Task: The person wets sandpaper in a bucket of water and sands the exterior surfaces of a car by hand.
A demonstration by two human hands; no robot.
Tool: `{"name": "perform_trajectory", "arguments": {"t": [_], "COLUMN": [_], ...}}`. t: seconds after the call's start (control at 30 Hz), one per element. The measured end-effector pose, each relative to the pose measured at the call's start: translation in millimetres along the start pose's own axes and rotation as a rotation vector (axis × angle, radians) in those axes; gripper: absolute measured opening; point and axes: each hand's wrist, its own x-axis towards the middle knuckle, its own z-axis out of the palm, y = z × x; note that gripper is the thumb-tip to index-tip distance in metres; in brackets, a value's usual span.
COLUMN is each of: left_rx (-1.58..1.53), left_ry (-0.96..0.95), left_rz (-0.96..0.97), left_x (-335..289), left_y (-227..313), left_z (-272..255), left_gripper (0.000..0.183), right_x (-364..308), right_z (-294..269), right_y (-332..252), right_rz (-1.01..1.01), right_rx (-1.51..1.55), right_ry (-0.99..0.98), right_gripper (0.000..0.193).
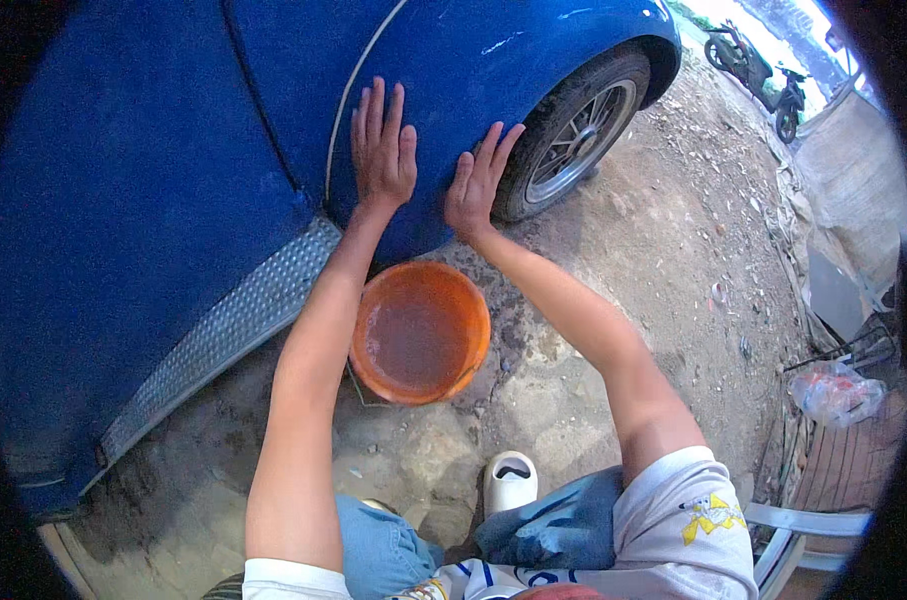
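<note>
The blue car (133,170) stood beside an orange bucket (471,310), which sat below its fender (463,85). The left hand (381,155) and right hand (476,190), empty and apart, seemed to be rubbing that fender; a further stroke called for flat palms.

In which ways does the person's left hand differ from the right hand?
The left hand points its fingers almost straight up the picture; the right hand slants its fingers rightward. The left hand is farther from the wheel; the right hand is close beside it. Both are open, facing the blue car.
</note>
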Motion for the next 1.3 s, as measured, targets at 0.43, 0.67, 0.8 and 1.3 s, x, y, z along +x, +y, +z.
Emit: {"name": "perform_trajectory", "arguments": {"t": [0.43,0.67,0.8,1.3], "left_rx": [-0.354,-0.067,-0.365,-0.019], "left_ry": [-1.096,-1.461,-0.877,-0.915], "left_rz": [-0.15,-0.54,-1.156,-0.404], "left_x": [-160,-290,-315,-140], "left_y": [19,45,52,13], "left_z": [-118,-73,-54,-118], "left_gripper": [0.037,0.037,0.035,0.016], "right_x": [-140,-204,-219,30], "right_z": [-54,-24,-28,-40], "right_y": [-44,0,5,-56], "right_rz": [0.492,0.39,0.264,0.072], "right_rx": [0.061,-0.455,-0.354,-0.026], "right_ry": [-0.616,-1.474,-1.552,-1.148], "right_gripper": [0.08,0.069,0.087,0.026]}}
